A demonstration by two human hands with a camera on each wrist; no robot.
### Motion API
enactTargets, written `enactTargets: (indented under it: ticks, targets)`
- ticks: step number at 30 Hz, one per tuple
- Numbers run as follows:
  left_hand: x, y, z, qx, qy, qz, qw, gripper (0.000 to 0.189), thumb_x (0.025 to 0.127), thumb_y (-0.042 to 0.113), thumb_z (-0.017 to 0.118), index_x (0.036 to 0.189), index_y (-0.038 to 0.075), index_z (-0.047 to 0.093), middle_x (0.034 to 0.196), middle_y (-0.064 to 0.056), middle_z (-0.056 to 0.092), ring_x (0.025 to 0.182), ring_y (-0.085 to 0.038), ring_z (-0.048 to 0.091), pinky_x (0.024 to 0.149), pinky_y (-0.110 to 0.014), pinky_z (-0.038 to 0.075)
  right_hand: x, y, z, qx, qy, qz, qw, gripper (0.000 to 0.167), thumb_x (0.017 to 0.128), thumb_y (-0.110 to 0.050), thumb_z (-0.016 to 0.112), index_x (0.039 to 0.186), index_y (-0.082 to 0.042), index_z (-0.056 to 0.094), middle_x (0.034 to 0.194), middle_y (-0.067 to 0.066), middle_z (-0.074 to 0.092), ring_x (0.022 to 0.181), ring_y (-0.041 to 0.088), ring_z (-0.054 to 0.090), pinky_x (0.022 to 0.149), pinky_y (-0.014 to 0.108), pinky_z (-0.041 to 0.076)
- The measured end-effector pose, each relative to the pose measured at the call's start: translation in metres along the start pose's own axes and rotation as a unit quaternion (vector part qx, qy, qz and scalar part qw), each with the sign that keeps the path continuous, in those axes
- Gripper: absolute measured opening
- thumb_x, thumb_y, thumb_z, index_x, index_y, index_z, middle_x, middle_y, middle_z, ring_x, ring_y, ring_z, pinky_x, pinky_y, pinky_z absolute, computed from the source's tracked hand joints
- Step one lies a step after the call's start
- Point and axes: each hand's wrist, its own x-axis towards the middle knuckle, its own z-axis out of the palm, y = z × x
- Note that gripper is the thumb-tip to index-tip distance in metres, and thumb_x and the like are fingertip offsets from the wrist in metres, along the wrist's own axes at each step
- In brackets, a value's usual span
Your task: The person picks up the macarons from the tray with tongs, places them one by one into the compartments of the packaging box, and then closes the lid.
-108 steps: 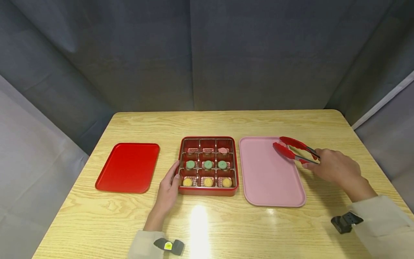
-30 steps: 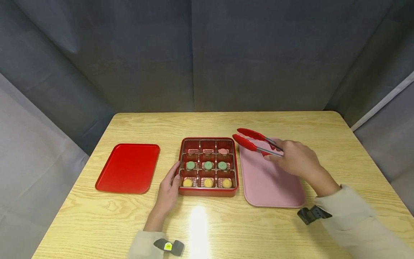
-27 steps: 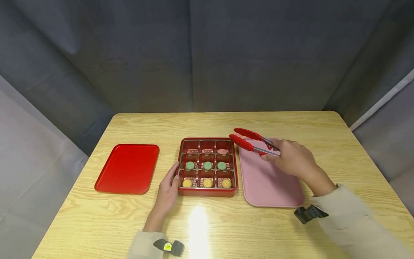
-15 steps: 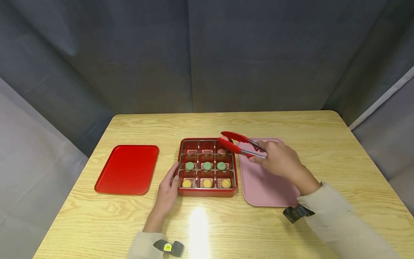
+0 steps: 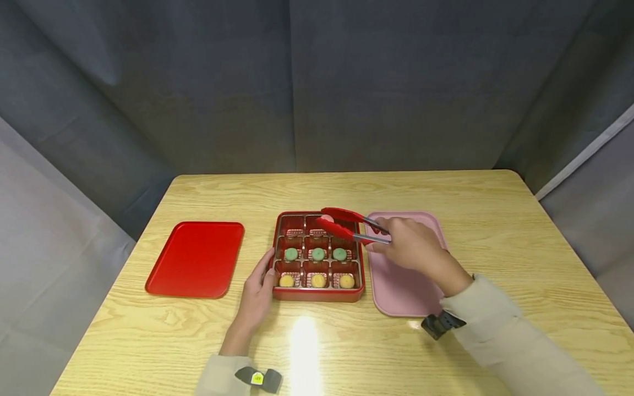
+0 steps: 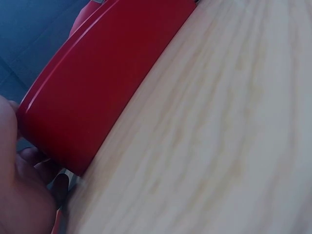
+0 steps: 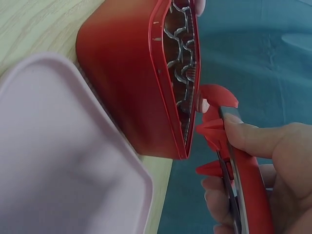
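Note:
My right hand (image 5: 411, 245) grips red-tipped tongs (image 5: 346, 232), their heads over the back middle compartment of a red box (image 5: 317, 295). Between the tong heads is a small pink macaron-like sweet (image 5: 327, 219), held at about rim height in the right wrist view. Green sweets (image 5: 318, 254) fill the box's middle row, one per compartment, and yellow sweets (image 5: 318, 280) the front row. The back right compartment is hidden behind the tongs. My left hand (image 5: 256, 289) holds the box at its left side near the front corner, thumb by the rim.
A pink tray (image 5: 406, 291) lies just right of the box, partly under my right forearm. Farther left is a flat red tray (image 5: 195, 258). All stand on a wood-grain table (image 5: 148, 341) with a grey curtain (image 5: 317, 88) behind it.
My right hand has carried the tongs and pink sweet leftward from the pink tray to over the box's back row, lowering them lately. The left hand and box have stayed put.

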Motion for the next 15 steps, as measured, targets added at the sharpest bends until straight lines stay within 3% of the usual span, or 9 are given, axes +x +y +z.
enactTargets:
  ticks: [15]
  targets:
    - [0.001,-0.0007,-0.0002,0.004,0.002,0.0,1.0,0.047,0.101,0.011,0.037,0.148,0.013,0.032,0.146,-0.014,0.038,0.109,-0.029,0.052,0.084,-0.029,0.045,0.0054,-0.0053,0.0084,-0.005,-0.017,0.017,0.9997,0.034,0.082,-0.036,0.073,0.103,-0.012,0.062,0.067,0.0,0.05,0.056,0.016,0.043,0.048,0.029,0.032]
